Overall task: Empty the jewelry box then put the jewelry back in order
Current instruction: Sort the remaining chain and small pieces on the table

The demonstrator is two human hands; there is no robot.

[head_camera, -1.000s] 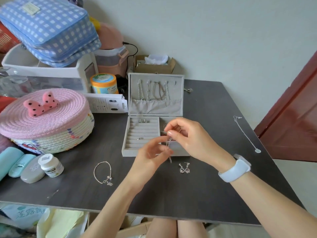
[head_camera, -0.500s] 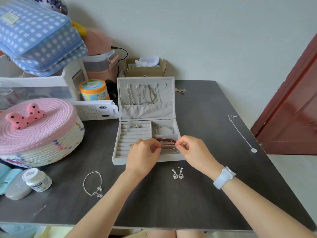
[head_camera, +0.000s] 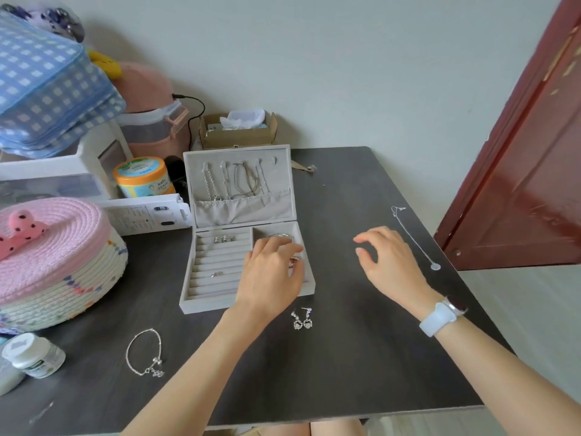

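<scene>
The grey jewelry box [head_camera: 201, 305] stands open mid-table, with chains hung in its lid [head_camera: 239, 184]. Rings [head_camera: 224, 239] sit in its ring rows and a silver bangle [head_camera: 281, 236] lies in the right compartment. My left hand [head_camera: 270, 275] reaches into that compartment, fingers pinching a red bracelet [head_camera: 294, 262]. Empty and with fingers apart, my right hand [head_camera: 390, 262] hovers over the table to the right of the box. A pair of earrings [head_camera: 302, 320] lies just in front of the box, a silver bracelet [head_camera: 144, 354] at the front left, and a thin necklace [head_camera: 415, 237] at the right.
A pink-lidded woven basket [head_camera: 47, 262] and a small white bottle [head_camera: 34, 355] stand at the left. An orange jar [head_camera: 143, 177], a white package [head_camera: 144, 214] and a cardboard box [head_camera: 239, 130] are behind the jewelry box. A red door [head_camera: 518, 168] is beyond the table's right edge.
Both hands lowered the red bracelet into the right compartment. My right hand then let go and moved right toward the necklace; my left hand stays on the bracelet.
</scene>
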